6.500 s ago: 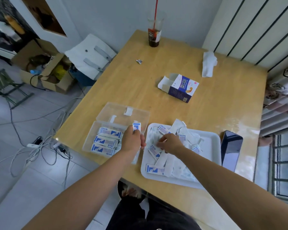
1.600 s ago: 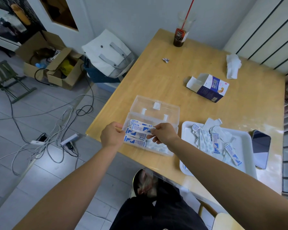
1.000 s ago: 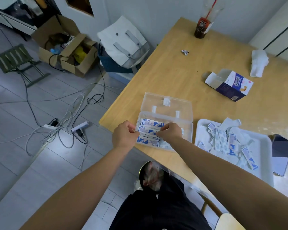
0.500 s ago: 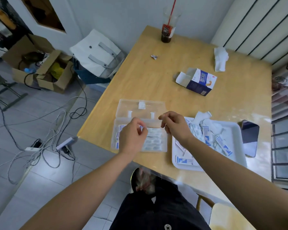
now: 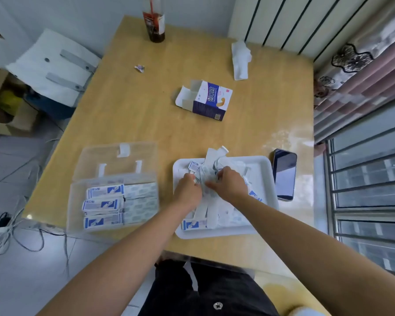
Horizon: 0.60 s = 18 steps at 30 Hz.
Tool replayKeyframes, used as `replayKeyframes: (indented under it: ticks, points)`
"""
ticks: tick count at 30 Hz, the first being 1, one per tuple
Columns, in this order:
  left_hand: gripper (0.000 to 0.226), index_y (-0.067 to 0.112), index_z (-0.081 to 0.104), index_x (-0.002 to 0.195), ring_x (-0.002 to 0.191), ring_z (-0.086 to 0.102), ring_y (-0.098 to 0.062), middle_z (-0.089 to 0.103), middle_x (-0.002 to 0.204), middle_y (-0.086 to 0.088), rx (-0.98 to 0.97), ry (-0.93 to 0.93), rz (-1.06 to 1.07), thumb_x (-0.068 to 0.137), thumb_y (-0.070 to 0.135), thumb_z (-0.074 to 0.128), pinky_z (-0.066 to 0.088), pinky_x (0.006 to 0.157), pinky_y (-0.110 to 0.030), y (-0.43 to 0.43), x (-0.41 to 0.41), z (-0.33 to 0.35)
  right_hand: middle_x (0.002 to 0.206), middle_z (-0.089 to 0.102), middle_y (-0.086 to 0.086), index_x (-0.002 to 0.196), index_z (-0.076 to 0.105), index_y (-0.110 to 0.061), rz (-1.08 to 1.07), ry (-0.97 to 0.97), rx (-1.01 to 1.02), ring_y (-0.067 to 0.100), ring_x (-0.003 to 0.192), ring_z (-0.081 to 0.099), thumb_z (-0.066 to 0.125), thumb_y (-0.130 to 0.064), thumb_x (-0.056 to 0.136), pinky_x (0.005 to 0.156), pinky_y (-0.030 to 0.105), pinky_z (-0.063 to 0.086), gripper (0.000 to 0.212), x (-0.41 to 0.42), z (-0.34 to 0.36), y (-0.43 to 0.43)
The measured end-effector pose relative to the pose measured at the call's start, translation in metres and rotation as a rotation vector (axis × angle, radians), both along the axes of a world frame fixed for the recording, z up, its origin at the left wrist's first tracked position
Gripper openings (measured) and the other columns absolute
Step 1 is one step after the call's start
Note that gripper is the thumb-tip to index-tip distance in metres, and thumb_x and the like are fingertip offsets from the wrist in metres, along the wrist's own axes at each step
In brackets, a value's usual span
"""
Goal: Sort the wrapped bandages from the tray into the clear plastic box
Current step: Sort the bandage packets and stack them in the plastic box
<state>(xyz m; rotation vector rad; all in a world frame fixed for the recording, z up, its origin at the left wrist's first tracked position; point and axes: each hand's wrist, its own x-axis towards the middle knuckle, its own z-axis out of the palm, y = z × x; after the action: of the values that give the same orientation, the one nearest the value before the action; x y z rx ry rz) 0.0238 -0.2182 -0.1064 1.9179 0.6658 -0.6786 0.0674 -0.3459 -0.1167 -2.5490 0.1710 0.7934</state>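
Note:
The white tray (image 5: 263,162) lies near the table's front edge with a loose pile of wrapped bandages (image 5: 211,157) in it, white with blue print. Both of my hands are in that pile. My left hand (image 5: 187,191) pinches bandages at the pile's left side, and my right hand (image 5: 232,184) curls its fingers round bandages in the middle. The two hands nearly touch. Left of the tray stands the clear plastic box (image 5: 77,202) with its lid (image 5: 116,159) folded back. Three neat stacks of bandages (image 5: 103,205) lie inside it.
A dark phone (image 5: 284,174) lies just right of the tray. Behind it are an opened bandage carton (image 5: 206,99), a crumpled tissue (image 5: 240,59), a small scrap (image 5: 139,68) and a drink cup (image 5: 154,21). The table's left edge runs beside the clear box.
Both hands have left the clear box and moved right into the tray's pile. The stacked bandages stay behind in the box.

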Motion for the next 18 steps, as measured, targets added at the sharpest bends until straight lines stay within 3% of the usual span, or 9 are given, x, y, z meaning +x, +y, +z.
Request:
replayKeyframes:
  ticks: [3, 5, 7, 9, 12, 14, 16, 18]
  points:
    - [0.039, 0.009, 0.042, 0.134, 0.099, 0.059, -0.031, 0.059, 0.116, -0.016, -0.046, 0.043, 0.087, 0.095, 0.009, 0.036, 0.049, 0.083, -0.038, -0.005, 0.007, -0.009, 0.090, 0.055, 0.002, 0.095, 0.051, -0.014, 0.043, -0.007, -0.024, 0.024, 0.080, 0.055, 0.071, -0.041, 0.079, 0.052, 0.028, 0.028, 0.037, 0.003, -0.008, 0.004]
    - [0.039, 0.010, 0.045, 0.132, 0.089, 0.057, -0.028, 0.061, 0.109, -0.017, -0.098, 0.049, 0.145, 0.095, 0.007, 0.036, 0.049, 0.077, -0.037, -0.009, 0.011, -0.010, 0.077, 0.052, 0.002, 0.075, 0.046, -0.016, 0.061, -0.003, 0.013, 0.021, 0.067, 0.049, 0.070, -0.032, 0.081, 0.046, 0.027, 0.023, 0.029, 0.006, -0.015, 0.001]
    - [0.037, 0.011, 0.049, 0.129, 0.084, 0.055, -0.026, 0.059, 0.101, -0.015, -0.110, 0.039, 0.150, 0.096, 0.005, 0.036, 0.048, 0.074, -0.036, -0.009, 0.012, -0.010, 0.060, 0.042, -0.002, 0.061, 0.038, -0.017, 0.060, 0.024, 0.097, 0.016, 0.055, 0.040, 0.068, -0.025, 0.083, 0.045, 0.027, 0.024, 0.038, 0.009, -0.019, -0.003]
    - [0.036, 0.011, 0.049, 0.130, 0.081, 0.055, -0.024, 0.056, 0.097, -0.011, -0.128, 0.032, 0.190, 0.097, 0.005, 0.036, 0.049, 0.071, -0.033, -0.008, 0.012, -0.009, 0.056, 0.036, -0.003, 0.058, 0.035, -0.017, -0.012, 0.075, 0.227, 0.014, 0.053, 0.035, 0.071, -0.023, 0.083, 0.046, 0.029, 0.033, 0.044, 0.015, -0.018, -0.008]
    - [0.032, 0.014, 0.051, 0.125, 0.081, 0.056, -0.022, 0.055, 0.093, -0.006, -0.128, 0.050, 0.236, 0.097, 0.008, 0.037, 0.050, 0.071, -0.031, -0.007, 0.011, -0.009, 0.062, 0.043, 0.000, 0.066, 0.051, -0.006, -0.159, 0.180, 0.445, 0.012, 0.054, 0.042, 0.077, -0.022, 0.079, 0.047, 0.025, 0.040, 0.033, 0.024, -0.015, -0.023]
    - [0.026, 0.018, 0.059, 0.105, 0.083, 0.055, -0.023, 0.055, 0.091, -0.003, -0.081, 0.011, 0.221, 0.096, 0.009, 0.037, 0.052, 0.083, -0.041, -0.005, 0.011, -0.010, 0.069, 0.053, 0.002, 0.093, 0.065, 0.004, -0.212, 0.266, 0.570, 0.006, 0.049, 0.047, 0.078, -0.021, 0.079, 0.044, 0.017, 0.036, 0.032, 0.027, -0.007, -0.032]
    - [0.024, 0.026, 0.060, 0.086, 0.082, 0.054, -0.022, 0.057, 0.088, -0.004, -0.094, -0.051, 0.261, 0.096, 0.016, 0.040, 0.051, 0.085, -0.043, -0.006, 0.013, -0.007, 0.071, 0.059, 0.000, 0.106, 0.067, 0.002, -0.236, 0.328, 0.660, -0.001, 0.042, 0.048, 0.077, -0.017, 0.080, 0.040, 0.014, 0.033, 0.034, 0.028, 0.000, -0.039]
    - [0.020, 0.024, 0.065, 0.095, 0.087, 0.061, -0.022, 0.066, 0.094, -0.004, -0.219, -0.060, 0.326, 0.096, 0.028, 0.044, 0.051, 0.089, -0.040, -0.009, 0.015, -0.001, 0.074, 0.064, 0.000, 0.110, 0.068, -0.001, -0.231, 0.399, 0.732, 0.000, 0.045, 0.053, 0.075, -0.014, 0.081, 0.042, 0.014, 0.037, 0.033, 0.027, 0.005, -0.041]
